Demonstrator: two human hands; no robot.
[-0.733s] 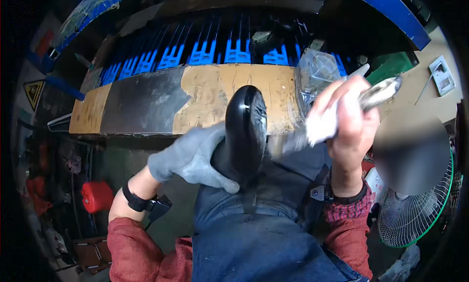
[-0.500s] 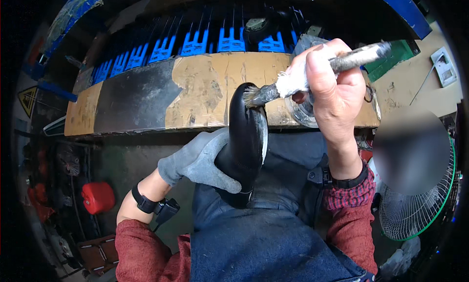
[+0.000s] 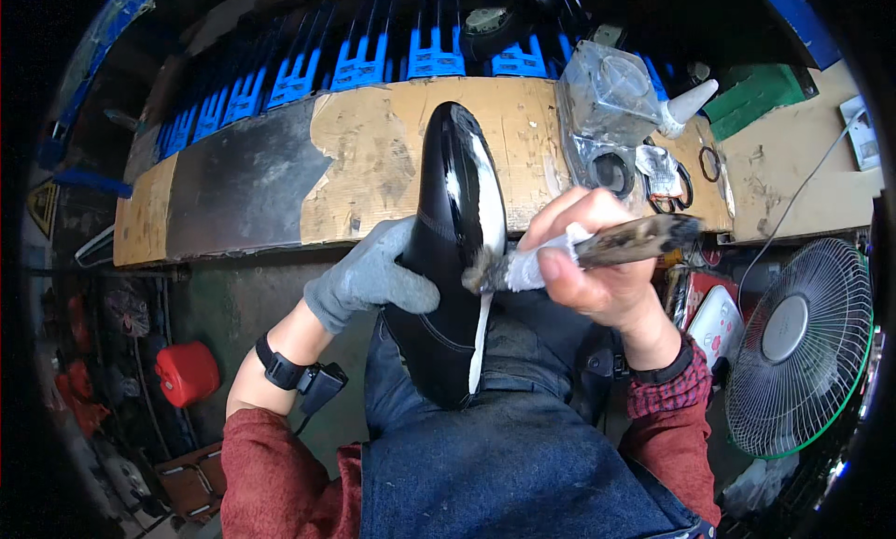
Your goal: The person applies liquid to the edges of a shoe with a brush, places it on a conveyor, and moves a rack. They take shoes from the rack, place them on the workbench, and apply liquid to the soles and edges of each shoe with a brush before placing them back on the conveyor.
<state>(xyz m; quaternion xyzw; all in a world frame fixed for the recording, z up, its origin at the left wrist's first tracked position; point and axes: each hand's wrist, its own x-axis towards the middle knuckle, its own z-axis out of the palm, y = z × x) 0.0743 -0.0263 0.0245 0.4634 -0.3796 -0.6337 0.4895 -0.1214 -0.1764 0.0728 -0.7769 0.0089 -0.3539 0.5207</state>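
Head view: brush bristles meet shoe sole edge.

The gloved left hand is curled in a grip; the bare right hand is closed, forearm raised.

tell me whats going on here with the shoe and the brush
A person seated at a workbench steadies a glossy black shoe on their lap with the gloved left hand. The bare right hand grips a worn brush, its handle wrapped in white cloth, with the bristles against the shoe's pale sole edge. A plastic-wrapped container and a nozzle bottle sit on the bench; a fan stands to the right.
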